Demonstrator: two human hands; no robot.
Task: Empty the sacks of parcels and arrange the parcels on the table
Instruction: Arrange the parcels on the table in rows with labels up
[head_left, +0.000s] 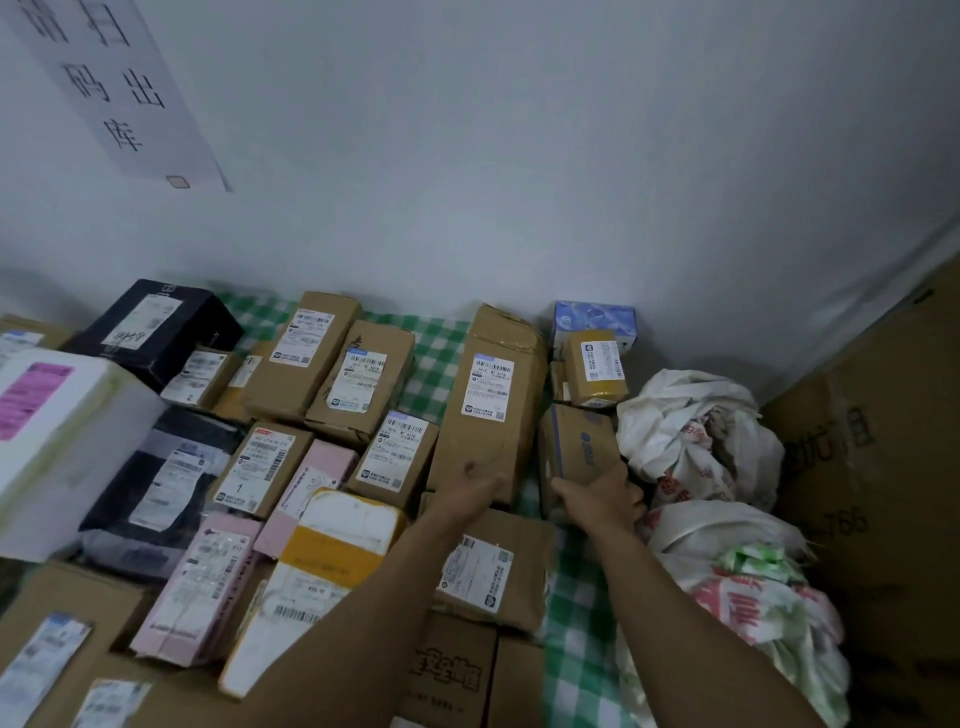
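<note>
- Parcels are covering most of the bench (439, 358), which is wearing a green-and-white checked cloth and sitting against a pale wall (519, 156).
- Left hand (480, 488) is lying flat, fingers spread open, on the near end of a tall brown box (491, 400); it is pressing on the cardboard rather than gripping it.
- Right hand (602, 493) is curling closed around the near end of a small brown box with blue tape (574, 447), which is sitting just beside the tall brown box.
- Two crumpled white sacks (696, 431) are lying at the right end of the bench, touching each other, the nearer one just beside the right forearm.
- A small yellow-taped box (595, 369) is standing behind the held box, in front of a blue tissue box (592, 317) by the wall.
- Further left, pink parcels (202, 587), a black box (156, 327), a dark plastic mailer (156, 483) and a white foam box (57, 431) are lying packed close together.
- A large cardboard carton (878, 493) is standing at the far right, and a paper notice (119, 83) is hanging on the wall.
</note>
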